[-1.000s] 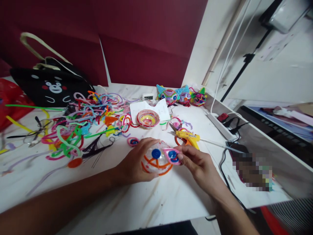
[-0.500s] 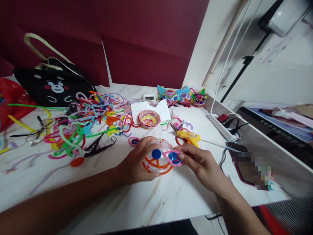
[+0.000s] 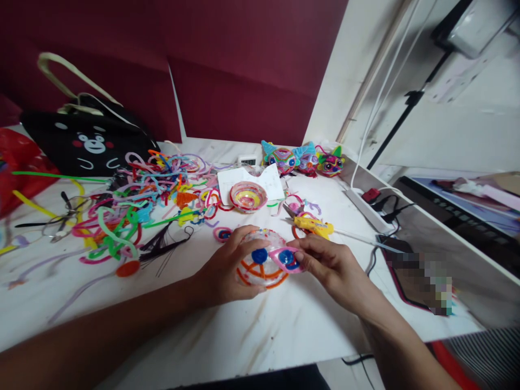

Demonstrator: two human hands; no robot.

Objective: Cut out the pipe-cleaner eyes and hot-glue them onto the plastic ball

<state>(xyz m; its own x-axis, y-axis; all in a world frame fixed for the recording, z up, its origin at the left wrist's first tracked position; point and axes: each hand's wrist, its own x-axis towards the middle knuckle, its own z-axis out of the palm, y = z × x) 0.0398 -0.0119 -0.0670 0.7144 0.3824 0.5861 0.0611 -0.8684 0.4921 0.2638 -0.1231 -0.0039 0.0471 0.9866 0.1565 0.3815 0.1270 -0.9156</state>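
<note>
Down at the near edge of the white table (image 3: 260,330), my left hand (image 3: 225,271) is cupped around a clear plastic dome (image 3: 260,268), fingers over its far side and thumb under the front, so that's a proper hold. Can't tell if the dome actually rests on the tabletop or hangs just above it. My right hand (image 3: 331,265) pinches a pink-rimmed blue eye piece (image 3: 287,258) between thumb and fingertips, pressed against the dome's right side, just beside the blue dot and orange pipe-cleaner lines on it. Looks to me like the sticking-on step, eye touching but not let go. I reckon the next bit calls for keeping the dome from rolling and easing off without dragging the piece sideways. Just past my hands lie a yellow glue gun (image 3: 314,226) and a small pink coil (image 3: 222,234). Then comes a striped bowl (image 3: 247,196) and the pipe cleaner heap (image 3: 138,206) off left. At the back stand three finished faces (image 3: 304,158) and a black bear bag (image 3: 87,143).
</note>
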